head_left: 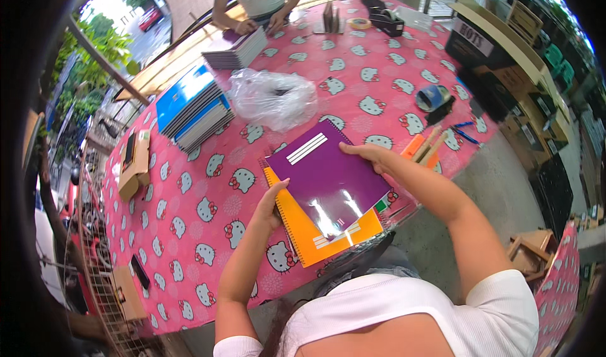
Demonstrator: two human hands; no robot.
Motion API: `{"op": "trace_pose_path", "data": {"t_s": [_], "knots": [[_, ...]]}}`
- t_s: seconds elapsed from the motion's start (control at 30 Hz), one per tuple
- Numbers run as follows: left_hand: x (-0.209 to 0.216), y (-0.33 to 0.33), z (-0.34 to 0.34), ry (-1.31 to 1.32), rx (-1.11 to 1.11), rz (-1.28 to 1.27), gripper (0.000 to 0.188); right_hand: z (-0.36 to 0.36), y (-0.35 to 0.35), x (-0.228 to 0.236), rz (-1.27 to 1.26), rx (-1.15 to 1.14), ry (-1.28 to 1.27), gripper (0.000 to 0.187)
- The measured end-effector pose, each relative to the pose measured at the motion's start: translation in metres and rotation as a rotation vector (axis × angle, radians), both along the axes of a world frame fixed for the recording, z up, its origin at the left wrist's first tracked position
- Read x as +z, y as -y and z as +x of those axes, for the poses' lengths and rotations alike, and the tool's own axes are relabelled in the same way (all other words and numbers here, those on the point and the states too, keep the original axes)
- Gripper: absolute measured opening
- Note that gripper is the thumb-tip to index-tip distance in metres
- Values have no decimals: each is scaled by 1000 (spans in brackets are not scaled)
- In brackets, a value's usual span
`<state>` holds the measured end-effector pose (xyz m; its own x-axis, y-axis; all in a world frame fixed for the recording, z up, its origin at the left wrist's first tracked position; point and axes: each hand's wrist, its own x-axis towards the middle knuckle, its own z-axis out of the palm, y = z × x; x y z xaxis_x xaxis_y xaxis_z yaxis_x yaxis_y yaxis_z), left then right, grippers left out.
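Observation:
A glossy purple spiral notebook (331,177) with white label lines lies tilted over an orange-yellow spiral notebook (315,236) at the table's near edge. My right hand (371,156) grips the purple notebook's upper right side, thumb on its cover. At the left edge my left hand (271,207) is closed, its thumb against the purple cover's rim and the hand overlapping the orange-yellow notebook's side. The fingers beneath are hidden. More notebook edges, one green, peek out under these two.
On the pink patterned tablecloth (205,208) are a blue notebook stack (196,107), crumpled clear plastic (274,98), a cardboard piece (134,167), a phone (140,272), an orange holder (420,150) and blue pens (466,131). Across the table, another person's hands touch a purple notebook stack (237,49). Cardboard boxes (505,47) stand right.

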<state>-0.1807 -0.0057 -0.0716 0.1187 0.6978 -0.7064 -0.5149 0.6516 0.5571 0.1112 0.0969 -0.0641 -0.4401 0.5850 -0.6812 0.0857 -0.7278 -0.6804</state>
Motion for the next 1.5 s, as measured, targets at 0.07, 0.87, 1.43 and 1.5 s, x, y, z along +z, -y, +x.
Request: {"op": "trace_pose_path", "data": {"t_s": [0.07,0.87,1.43,1.5], "knots": [[4,1,5,-59,-112,16,30,4,10,-7,-22,-10,-4,66],[7,-33,137,152,-915,1123,72,75,279,-8,1247,-936,197,123],[36,-26,140,86,-701,947,107,57,260,19,1057,-1105,138,121],[37,-18,136,-19,-707,826,119,48,266,27,958,-1092,195,115]]}}
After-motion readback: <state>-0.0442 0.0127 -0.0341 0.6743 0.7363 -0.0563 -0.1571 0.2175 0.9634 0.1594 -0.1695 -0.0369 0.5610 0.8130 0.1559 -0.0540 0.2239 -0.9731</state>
